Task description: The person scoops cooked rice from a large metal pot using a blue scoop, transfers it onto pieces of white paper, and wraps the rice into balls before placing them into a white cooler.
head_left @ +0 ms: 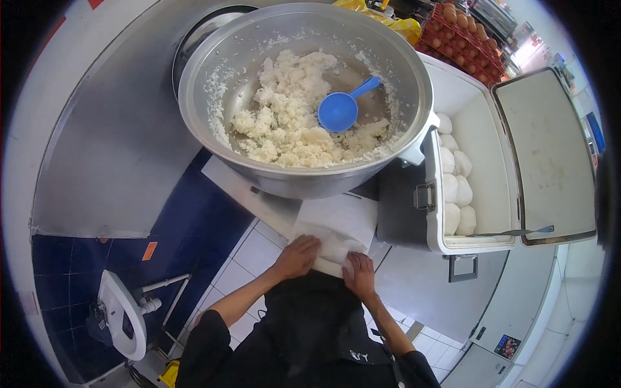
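A thin white paper sheet [346,212] lies in front of me, its near part folded up round a pale lump [334,246]. What is inside the fold is hidden. My left hand [296,257] grips the left side of the folded paper with curled fingers. On the right side, my right hand [359,275] has its fingers closed on the paper's edge. Just beyond stands a large metal pot [304,176] holding cooked white rice [284,123]. A blue scoop [337,112] rests on the rice, its handle pointing up and right.
Right of the pot, an open cooler box [438,233] holds several white wrapped bundles [450,187]; its lid [550,155] is swung out rightward. Red trays of eggs [460,42] are stacked behind. A round metal lid [194,39] sits behind the pot. A white sink [126,317] is at lower left.
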`<state>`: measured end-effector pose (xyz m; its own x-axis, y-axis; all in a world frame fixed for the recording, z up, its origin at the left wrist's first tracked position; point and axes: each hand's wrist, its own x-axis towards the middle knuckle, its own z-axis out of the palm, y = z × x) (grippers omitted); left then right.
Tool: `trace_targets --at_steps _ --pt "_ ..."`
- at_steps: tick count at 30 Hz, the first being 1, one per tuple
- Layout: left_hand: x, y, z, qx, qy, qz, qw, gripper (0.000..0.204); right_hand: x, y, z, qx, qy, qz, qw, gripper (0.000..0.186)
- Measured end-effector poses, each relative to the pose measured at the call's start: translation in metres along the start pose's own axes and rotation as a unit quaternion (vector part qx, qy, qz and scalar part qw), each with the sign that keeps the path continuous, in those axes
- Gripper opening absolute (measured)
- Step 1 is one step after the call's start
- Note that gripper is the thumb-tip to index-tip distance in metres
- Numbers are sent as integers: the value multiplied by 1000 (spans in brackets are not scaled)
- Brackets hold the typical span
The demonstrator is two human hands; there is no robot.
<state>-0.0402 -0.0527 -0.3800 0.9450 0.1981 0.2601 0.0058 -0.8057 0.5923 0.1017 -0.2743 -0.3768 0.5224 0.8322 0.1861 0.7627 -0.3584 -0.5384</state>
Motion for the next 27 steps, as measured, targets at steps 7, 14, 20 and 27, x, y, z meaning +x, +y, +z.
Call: trace_targets --at_steps 7,14,20,27 --pt "11 -27 6 34 -85 5 996 33 11 18 16 62 0 95 994 17" --pt "63 -41 4 -81 -247 -172 950 44 43 24 4 85 -189 297 932 15" --pt "104 -33 11 73 -214 -95 969 63 80 23 21 -125 -251 320 905 58" --pt "143 -30 22 19 -365 -108 924 33 109 39 14 -128 -276 179 936 82"
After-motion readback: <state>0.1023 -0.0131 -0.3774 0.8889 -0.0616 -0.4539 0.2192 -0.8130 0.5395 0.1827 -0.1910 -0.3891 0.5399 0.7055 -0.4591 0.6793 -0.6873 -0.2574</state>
